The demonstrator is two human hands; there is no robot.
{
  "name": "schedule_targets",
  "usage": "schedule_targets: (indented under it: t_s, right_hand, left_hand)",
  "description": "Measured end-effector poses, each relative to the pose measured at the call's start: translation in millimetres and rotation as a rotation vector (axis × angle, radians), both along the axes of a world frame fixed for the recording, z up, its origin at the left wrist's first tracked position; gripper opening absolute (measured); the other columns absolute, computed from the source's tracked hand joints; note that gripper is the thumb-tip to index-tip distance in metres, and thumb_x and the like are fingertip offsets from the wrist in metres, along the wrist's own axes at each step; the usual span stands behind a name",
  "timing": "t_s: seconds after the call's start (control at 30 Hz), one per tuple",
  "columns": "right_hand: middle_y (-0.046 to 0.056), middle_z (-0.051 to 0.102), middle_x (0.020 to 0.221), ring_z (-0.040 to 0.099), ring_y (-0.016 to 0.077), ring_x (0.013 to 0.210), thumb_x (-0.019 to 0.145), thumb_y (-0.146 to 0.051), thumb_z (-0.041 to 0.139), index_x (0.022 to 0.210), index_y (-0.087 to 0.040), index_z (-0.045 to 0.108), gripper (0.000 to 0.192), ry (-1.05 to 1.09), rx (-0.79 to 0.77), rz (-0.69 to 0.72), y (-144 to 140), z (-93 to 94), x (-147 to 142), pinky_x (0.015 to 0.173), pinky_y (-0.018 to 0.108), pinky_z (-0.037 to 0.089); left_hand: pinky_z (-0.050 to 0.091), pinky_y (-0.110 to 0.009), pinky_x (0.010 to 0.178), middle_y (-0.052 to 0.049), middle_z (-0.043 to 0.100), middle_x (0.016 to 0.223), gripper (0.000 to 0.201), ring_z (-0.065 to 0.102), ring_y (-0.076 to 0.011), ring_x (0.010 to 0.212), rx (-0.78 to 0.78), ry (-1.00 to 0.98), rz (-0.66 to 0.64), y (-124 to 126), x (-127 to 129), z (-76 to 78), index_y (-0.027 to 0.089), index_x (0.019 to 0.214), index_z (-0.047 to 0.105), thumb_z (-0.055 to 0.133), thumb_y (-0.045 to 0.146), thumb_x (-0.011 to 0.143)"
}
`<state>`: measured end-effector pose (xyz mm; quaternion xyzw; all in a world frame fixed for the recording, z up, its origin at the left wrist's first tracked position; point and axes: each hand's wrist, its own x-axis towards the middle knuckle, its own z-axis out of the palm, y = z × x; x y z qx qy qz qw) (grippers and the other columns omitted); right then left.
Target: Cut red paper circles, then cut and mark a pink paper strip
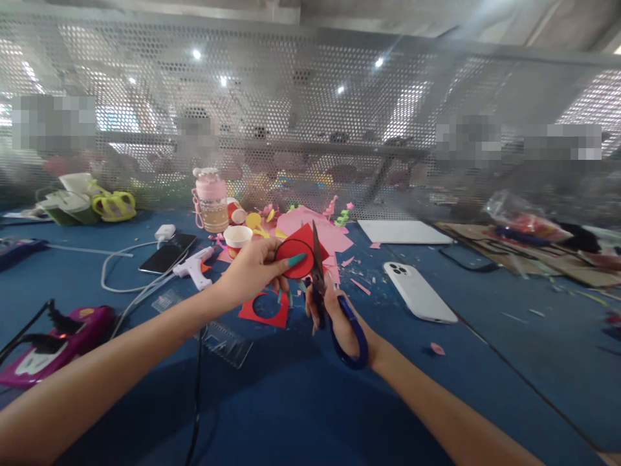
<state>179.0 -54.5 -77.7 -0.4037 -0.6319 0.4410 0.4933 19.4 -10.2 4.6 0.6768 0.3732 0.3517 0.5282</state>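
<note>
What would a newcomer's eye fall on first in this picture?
Probably the bright red paper with its dark circle outline, pinched in the left hand at the centre, with the blue-handled scissors in the right hand meeting it. Next, likely the magenta power strip at the lower left, then the pink-topped bottle standing in front of the mesh screen.

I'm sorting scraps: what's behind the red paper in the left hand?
Beyond the held red paper, pink paper shows on the blue table. Whatever lies directly behind the red paper is covered.
</note>
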Motion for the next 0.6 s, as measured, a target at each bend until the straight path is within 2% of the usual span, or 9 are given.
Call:
schedule_targets:
  t_s: [0.23,0.6]
  right_hand:
    - [-0.003,0.043,0.059,0.043,0.0119,0.048,0.078,-0.078,0.031,0.072,-0.022,0.043,0.057,-0.055,0.072,-0.008,0.1,3.5,0.9,0.046,0.028,0.043]
    - [-0.006,0.038,0.05,0.039,0.0104,0.038,0.077,-0.079,0.03,0.069,-0.024,0.039,0.056,-0.088,0.084,-0.023,-0.3,3.7,2.8,0.038,0.026,0.038]
  left_hand:
    - [0.039,-0.014,0.038,0.006,0.057,0.042,0.011,0.054,-0.0063,0.036,-0.001,0.016,-0.029,-0.9,-1.6,1.3,0.012,0.076,0.054,0.064,0.012,0.079]
    - [0.04,-0.014,0.038,0.006,0.056,0.042,0.013,0.054,-0.0063,0.036,0.012,0.018,-0.052,-1.1,-2.5,2.8,0.012,0.077,0.054,0.067,0.017,0.078]
